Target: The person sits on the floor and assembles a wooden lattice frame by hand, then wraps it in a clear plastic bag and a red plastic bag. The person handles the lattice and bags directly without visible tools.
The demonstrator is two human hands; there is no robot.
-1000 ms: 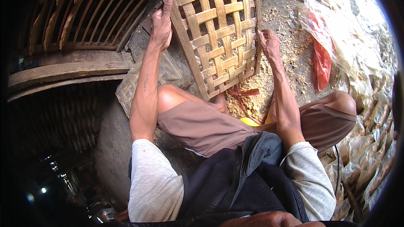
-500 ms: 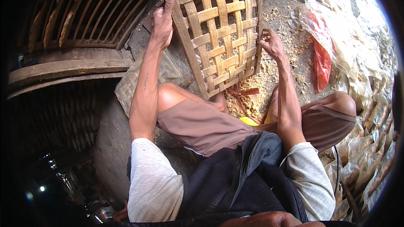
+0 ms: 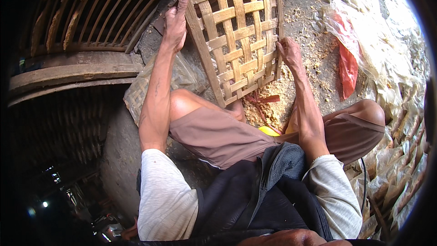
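A woven bamboo tray (image 3: 244,32), an open lattice of flat strips with stiff side rails, stands tilted in front of me, its upper end cut off by the picture's edge. My left hand (image 3: 175,26) is closed on the left rail, thumb pointing up along it. At the right rail, my right hand (image 3: 291,55) has its fingers curled and pinched together against the edge; whether they also hold something small is hidden. Below the tray's lower end lies a dark red strip (image 3: 269,99) on the crumb-strewn ground.
Pale crumbs (image 3: 302,7) cover the ground beyond my right hand. A red plastic sheet (image 3: 348,70) and heaped clear plastic bags (image 3: 387,50) lie to the right. A slatted wooden frame (image 3: 77,69) stands at the left. Under my left forearm lies a plastic-wrapped woven piece (image 3: 189,75).
My right hand has shifted slightly left and its fingers have closed in against the tray's right rail. The left hand and the tray have hardly moved.
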